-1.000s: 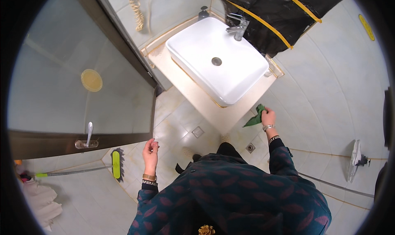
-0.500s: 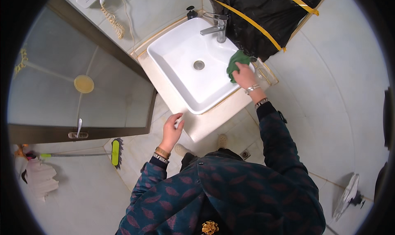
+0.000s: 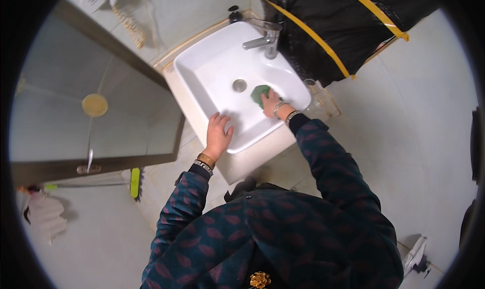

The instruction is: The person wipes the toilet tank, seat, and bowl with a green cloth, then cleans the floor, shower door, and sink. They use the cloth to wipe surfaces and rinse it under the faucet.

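Note:
Inside the white rectangular sink (image 3: 207, 76), my right hand (image 3: 273, 106) presses a bunched green cloth (image 3: 260, 94) against the basin, to the right of the round metal drain (image 3: 239, 85). Its fingers lie over the cloth. My left hand (image 3: 219, 135) is at the sink's near left rim, fingers apart and holding nothing; whether it touches the rim I cannot tell. The chrome faucet (image 3: 271, 41) rises behind the basin at the far right corner.
Beneath the sink runs a pale countertop (image 3: 242, 165). A black soap dispenser (image 3: 235, 15) stands behind it. Black plastic sheeting with yellow tape (image 3: 323, 21) covers the far right. On the left is a frosted glass door (image 3: 55, 86); a green brush head (image 3: 134, 183) lies below it.
My right hand has brought the green cloth from the sink's right rim down into the basin. My left hand has moved up to the rim. The whole view has shifted slightly.

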Demonstrator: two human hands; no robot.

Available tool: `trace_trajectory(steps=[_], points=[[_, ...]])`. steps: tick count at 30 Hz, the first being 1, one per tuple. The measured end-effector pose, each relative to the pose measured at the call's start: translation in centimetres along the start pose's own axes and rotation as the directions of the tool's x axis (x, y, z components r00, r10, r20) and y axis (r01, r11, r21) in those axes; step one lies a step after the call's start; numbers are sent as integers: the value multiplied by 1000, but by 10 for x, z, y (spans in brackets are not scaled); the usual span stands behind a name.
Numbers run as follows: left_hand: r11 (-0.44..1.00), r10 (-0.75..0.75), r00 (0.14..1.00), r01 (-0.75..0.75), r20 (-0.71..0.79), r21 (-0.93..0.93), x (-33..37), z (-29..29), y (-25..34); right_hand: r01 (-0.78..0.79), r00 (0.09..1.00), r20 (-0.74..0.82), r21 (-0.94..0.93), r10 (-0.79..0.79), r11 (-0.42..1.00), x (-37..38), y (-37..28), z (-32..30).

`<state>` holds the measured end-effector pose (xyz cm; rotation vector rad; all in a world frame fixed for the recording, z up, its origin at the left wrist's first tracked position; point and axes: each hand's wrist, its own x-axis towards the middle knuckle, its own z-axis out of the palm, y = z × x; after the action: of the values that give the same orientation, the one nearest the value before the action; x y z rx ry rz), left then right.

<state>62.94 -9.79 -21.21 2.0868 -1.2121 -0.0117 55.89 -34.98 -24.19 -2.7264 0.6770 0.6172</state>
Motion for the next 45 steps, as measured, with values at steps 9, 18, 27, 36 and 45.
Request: trace_trajectory(steps=[9, 18, 27, 36, 45], points=[[997, -19, 984, 5, -178, -77, 20, 21, 0, 96, 921, -390, 211, -6, 973, 50, -7, 30], [986, -95, 979, 118, -183, 121, 14, 18, -2, 272, 849, -436, -125, -299, 954, 115, -59, -22], [948, -178, 979, 198, -99, 251, 17, 17, 1, 353, 857, -371, -85, -358, 932, 193, -123, -44], [943, -143, 982, 173, -121, 286, 19, 19, 2, 768, 577, -161, -225, -801, 599, 96, -76, -6], [937, -171, 974, 207, -147, 283, 17, 20, 1, 118, 886, -386, -349, -257, 930, 181, -44, -61]])
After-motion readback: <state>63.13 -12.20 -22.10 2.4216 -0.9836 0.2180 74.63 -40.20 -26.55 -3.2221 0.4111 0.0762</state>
